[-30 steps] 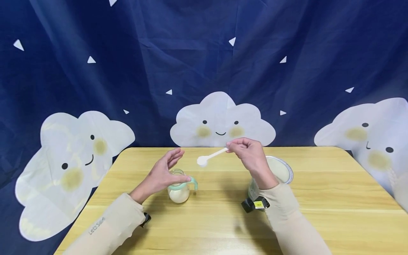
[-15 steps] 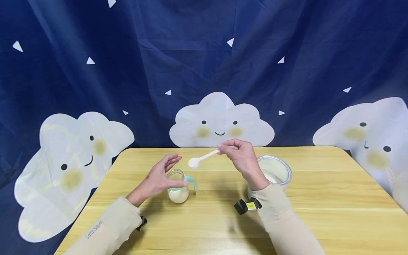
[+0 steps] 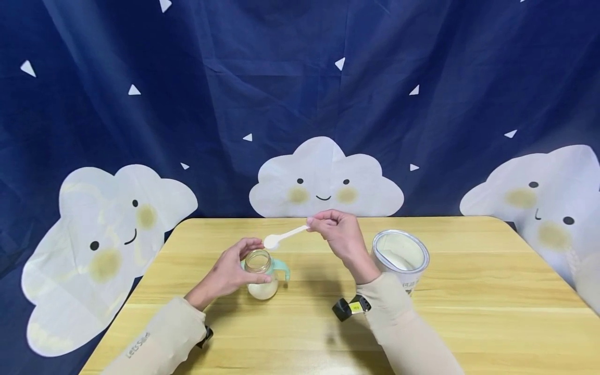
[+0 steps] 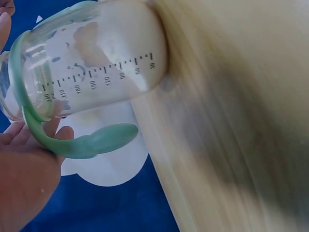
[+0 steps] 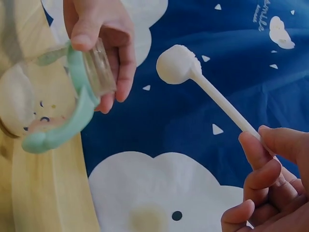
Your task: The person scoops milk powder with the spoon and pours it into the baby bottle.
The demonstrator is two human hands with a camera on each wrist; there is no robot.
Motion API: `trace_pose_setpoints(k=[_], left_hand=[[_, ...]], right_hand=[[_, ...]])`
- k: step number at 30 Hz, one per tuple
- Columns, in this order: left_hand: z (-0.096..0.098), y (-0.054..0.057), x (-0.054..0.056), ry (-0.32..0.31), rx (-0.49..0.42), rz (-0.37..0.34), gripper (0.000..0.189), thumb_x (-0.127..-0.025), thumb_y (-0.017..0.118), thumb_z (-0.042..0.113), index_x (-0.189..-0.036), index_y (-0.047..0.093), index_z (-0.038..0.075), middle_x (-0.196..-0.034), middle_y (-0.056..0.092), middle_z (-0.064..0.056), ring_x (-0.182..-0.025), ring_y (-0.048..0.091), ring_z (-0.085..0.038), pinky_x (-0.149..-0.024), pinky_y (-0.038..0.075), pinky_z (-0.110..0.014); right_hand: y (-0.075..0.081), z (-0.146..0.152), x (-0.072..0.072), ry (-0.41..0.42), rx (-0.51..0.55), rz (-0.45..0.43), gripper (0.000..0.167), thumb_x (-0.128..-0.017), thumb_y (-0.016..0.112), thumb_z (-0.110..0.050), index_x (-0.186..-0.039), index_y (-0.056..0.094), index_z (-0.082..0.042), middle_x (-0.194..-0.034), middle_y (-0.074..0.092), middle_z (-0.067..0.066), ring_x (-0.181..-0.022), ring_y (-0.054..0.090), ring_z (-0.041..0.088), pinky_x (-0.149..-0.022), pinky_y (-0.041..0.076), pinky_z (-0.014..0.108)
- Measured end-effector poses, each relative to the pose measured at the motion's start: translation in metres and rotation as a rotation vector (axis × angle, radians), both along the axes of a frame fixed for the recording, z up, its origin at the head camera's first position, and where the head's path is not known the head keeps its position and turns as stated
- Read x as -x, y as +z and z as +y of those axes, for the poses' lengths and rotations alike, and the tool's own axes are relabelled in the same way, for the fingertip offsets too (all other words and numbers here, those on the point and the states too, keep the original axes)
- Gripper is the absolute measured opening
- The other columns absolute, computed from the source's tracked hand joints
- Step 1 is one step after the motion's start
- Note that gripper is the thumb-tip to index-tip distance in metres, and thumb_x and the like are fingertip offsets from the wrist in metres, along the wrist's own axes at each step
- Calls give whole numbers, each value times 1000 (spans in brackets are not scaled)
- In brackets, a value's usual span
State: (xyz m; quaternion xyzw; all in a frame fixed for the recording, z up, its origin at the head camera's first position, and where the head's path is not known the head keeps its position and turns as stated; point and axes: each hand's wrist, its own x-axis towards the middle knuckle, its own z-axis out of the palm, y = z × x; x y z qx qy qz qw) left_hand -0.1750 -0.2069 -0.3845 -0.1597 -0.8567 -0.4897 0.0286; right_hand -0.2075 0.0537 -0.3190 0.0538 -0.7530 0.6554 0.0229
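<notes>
A clear glass baby bottle (image 3: 263,290) with a mint-green collar and handles stands uncapped on the table, whitish contents at its bottom. Measuring marks run along its side in the left wrist view. My left hand (image 3: 227,272) holds the bottle round its neck, thumb on the near side and fingers behind. Between thumb and fingertips, my right hand (image 3: 343,238) pinches the handle of a white measuring scoop (image 5: 176,65). White powder fills the scoop's bowl, which is just above and right of the bottle's open mouth in the head view.
An open can (image 3: 409,279) of white powder stands on the wooden table (image 3: 487,291), right of the bottle and behind my right forearm. A dark blue curtain (image 3: 300,94) with cloud faces hangs behind the table's far edge.
My right hand has carried the scoop left and slightly down toward the bottle's mouth, uncovering more of the can. My left hand has closed in round the bottle's neck.
</notes>
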Motion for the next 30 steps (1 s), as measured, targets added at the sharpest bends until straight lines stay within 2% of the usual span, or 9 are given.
trace_pose_setpoints(k=[8,17,24,30], left_hand=[[-1,-4,0,44,29,-4,71,-66,95,18,-125,58,1,-119,67,-11,-117,61,-33,-102,46,-52],[0,-4,-1,71,46,-2,74,-67,95,22,-128,59,1,-122,67,-13,-119,60,-36,-104,45,-53],[-2,-6,-1,76,44,-3,74,-67,95,23,-128,59,1,-124,66,-13,-119,60,-36,-103,46,-53],[-2,-7,-2,73,41,5,75,-65,96,22,-128,59,2,-124,66,-10,-117,61,-34,-101,48,-50]], right_hand=[[-6,-12,0,18,1,12,12,-87,77,-13,-92,73,-3,-76,74,3,-65,47,10,-59,35,24],[-14,-19,0,17,3,-25,10,-87,78,-13,-90,73,-4,-77,75,3,-63,48,9,-55,35,21],[-24,-25,0,43,-8,-8,9,-87,77,-12,-89,73,-4,-75,74,2,-61,46,9,-54,34,22],[-34,-33,-2,58,-38,31,9,-87,77,-10,-89,72,-2,-75,74,5,-69,65,11,-59,39,23]])
